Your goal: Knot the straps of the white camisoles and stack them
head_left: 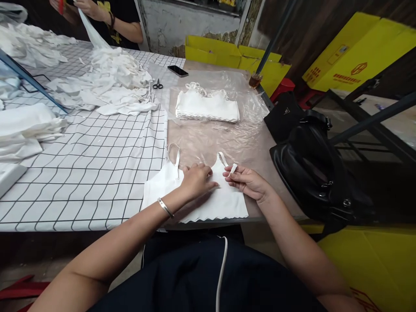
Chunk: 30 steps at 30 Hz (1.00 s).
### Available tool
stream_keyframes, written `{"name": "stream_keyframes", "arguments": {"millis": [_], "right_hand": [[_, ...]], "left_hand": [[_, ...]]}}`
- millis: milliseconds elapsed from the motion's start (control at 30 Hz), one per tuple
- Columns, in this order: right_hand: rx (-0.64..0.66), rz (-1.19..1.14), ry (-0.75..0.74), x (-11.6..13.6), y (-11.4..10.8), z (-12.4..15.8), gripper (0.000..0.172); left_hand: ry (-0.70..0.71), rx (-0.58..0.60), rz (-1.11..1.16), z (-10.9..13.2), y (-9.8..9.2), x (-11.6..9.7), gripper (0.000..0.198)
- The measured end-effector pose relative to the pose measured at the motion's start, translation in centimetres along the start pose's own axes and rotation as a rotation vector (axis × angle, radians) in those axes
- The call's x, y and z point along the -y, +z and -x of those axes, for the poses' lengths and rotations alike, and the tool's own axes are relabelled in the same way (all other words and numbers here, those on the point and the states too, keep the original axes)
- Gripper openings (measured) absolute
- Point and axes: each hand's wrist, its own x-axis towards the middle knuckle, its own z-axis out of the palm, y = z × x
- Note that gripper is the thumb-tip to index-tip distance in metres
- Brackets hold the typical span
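A white camisole (224, 201) with thin straps and a wavy hem lies spread at the table's front edge. My left hand (197, 180), with a silver bangle on its wrist, rests over the upper middle of the camisole, fingers apart and slightly bent. At the garment's right strap, my right hand (248, 181) pinches a short white strip (233, 169) between thumb and fingers. Whether that strip belongs to the strap I cannot tell. Farther back, a stack of folded white camisoles (208, 106) sits on clear plastic sheeting (250, 125).
Small black scissors (157, 84) and a phone (178, 71) lie beside a heap of white garments (113, 73). A black bag (312, 173) stands at the right edge, near a glass of brown drink (255, 80). Across the checked cloth (97, 173), another person (120, 26) handles white fabric.
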Motion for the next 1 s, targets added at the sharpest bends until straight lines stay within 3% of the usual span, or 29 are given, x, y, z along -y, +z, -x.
{"name": "stream_keyframes", "arguments": {"millis": [200, 300, 467, 667, 800, 900, 1000], "right_hand": [[-0.106, 0.088, -0.156, 0.01, -0.48, -0.59, 0.024], [-0.133, 0.051, -0.137, 0.04, -0.46, -0.68, 0.025], [-0.166, 0.034, -0.084, 0.18, -0.23, -0.74, 0.017], [-0.240, 0.053, -0.142, 0.41, 0.34, -0.87, 0.023], [-0.191, 0.063, -0.129, 0.66, 0.47, -0.63, 0.023], [-0.132, 0.099, -0.118, 0.50, 0.32, -0.61, 0.032], [-0.152, 0.191, -0.179, -0.09, 0.33, -0.90, 0.037]], "left_hand": [[0.025, 0.060, -0.079, 0.87, 0.48, -0.53, 0.016], [0.020, 0.054, -0.045, 0.66, 0.57, -0.52, 0.009], [0.004, 0.085, -0.049, 0.54, 0.68, -0.54, 0.018], [0.032, 0.075, -0.002, 0.54, 0.85, -0.57, 0.007], [-0.022, 0.068, 0.124, 0.67, 0.86, -0.37, 0.009], [-0.060, 0.079, 0.146, 0.75, 0.73, -0.26, 0.014], [-0.078, 0.083, 0.172, 0.83, 0.54, -0.28, 0.016]]}}
